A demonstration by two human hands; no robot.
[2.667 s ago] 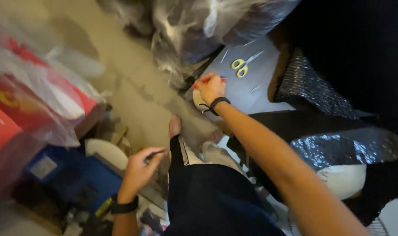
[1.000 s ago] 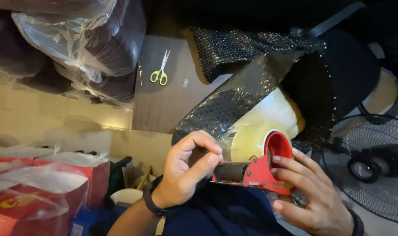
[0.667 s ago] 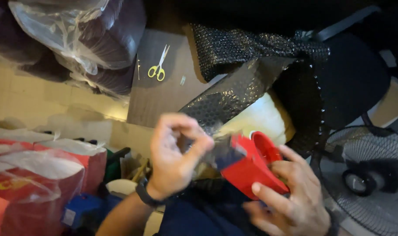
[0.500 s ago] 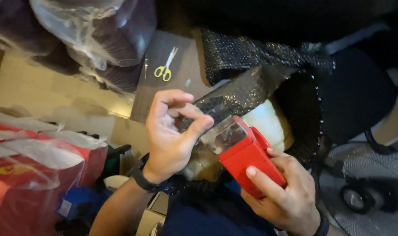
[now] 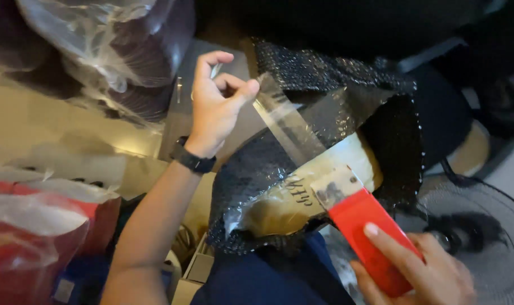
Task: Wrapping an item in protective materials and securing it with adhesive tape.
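A soft, light black bubble-wrap parcel (image 5: 324, 169) lies on the lap. The right hand (image 5: 420, 277) grips a stiff red tape dispenser (image 5: 370, 231); the left hand (image 5: 217, 104) pinches thin, sticky clear tape (image 5: 288, 127) by its end.

Pale floor (image 5: 59, 133) lies at my nine o'clock; a fan's wire grille (image 5: 494, 248) sits at four; darkness overhead.

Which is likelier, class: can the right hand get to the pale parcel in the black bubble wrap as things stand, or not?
Probably not freely. The right hand is gripping the red tape dispenser, whose clear tape is stretched to the left hand. The pale parcel lies close, uncovered beside the dispenser.
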